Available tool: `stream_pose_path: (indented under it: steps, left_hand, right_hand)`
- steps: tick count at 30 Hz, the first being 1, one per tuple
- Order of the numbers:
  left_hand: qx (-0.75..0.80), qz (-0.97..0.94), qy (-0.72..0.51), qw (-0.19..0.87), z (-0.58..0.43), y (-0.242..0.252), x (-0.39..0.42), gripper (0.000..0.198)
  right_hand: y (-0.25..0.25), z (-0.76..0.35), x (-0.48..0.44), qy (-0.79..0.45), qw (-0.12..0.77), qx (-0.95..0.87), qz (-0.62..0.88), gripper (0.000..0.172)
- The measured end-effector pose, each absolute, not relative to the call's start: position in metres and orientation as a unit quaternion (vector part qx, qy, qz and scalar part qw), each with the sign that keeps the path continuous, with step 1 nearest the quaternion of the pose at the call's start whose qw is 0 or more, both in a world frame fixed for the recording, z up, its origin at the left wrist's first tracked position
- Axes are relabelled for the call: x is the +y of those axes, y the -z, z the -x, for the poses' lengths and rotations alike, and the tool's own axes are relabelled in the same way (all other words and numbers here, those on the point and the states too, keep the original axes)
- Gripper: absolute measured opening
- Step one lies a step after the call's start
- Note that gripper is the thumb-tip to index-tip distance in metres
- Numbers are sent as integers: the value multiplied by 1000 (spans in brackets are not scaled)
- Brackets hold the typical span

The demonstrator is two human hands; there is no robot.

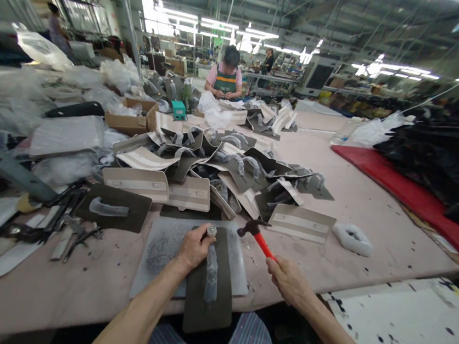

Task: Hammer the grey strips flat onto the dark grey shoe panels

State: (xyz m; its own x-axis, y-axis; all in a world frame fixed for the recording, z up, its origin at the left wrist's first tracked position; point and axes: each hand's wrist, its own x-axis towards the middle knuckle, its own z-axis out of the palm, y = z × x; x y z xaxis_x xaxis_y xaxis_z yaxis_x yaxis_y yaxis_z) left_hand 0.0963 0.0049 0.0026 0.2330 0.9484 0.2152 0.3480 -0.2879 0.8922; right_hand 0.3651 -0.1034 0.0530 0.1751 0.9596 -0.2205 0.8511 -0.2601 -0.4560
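Observation:
My left hand (196, 247) is closed around a short metal punch (211, 231), held upright with its round top showing. The punch's lower end is hidden by my fingers. It stands over the far part of a dark olive panel (207, 316) fitted with a plastic-wrapped handle (211, 275). The panel lies partly on a scuffed grey board (158, 247), and its near end reaches past the table edge. To the right, my right hand (287, 276) grips the orange-red handle of a claw hammer (261, 242). The hammer's head is raised to the right of the punch, apart from it.
Beyond the board is a heap of panels with wrapped handles (230, 161). Another panel (133, 219) lies at left, beside scattered hand tools (75, 234). A white roll (352, 239) sits at right. A co-worker (226, 78) is across the table.

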Motion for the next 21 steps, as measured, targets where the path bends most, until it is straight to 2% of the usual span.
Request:
stream_pose_path:
  steps: [3,5,8,10,11,13,16,18,21]
  left_hand:
    - [461,-688,-407,384,-96,-2,6,20]
    - [455,-683,-413,394,-95,-1,6,18]
    - [455,-670,-422,407,-97,-1,5,16]
    - [466,-638,-438,429,-100,-1,7,18]
    - [476,-612,-450,444,-101,-1,8,20]
    - [499,-538,-486,475,-102,-4,13,25]
    - [510,-425,-566,489,-95,-25,20,28]
    - [497,-404,-612,464,-83,-55,20,29]
    - [470,-486,-622,396,-66,-109,13,31]
  right_hand:
    - [-25,-372,-111,-155,75,-585,793,28]
    - [-22,-360,-113,-103,89,-607,783,24]
    - [-41,-319,-109,-34,139,-740,657,52]
    - [-59,-287,-103,-36,138,-838,527,59]
    - [-67,-272,-99,-43,122,-872,472,55]
    - [-81,-250,-92,-39,81,-909,406,35]
    - [-96,-234,-82,14,44,-910,412,10]
    - [-105,-232,-78,51,39,-877,476,6]
    - [-115,-230,-79,61,39,-809,584,7]
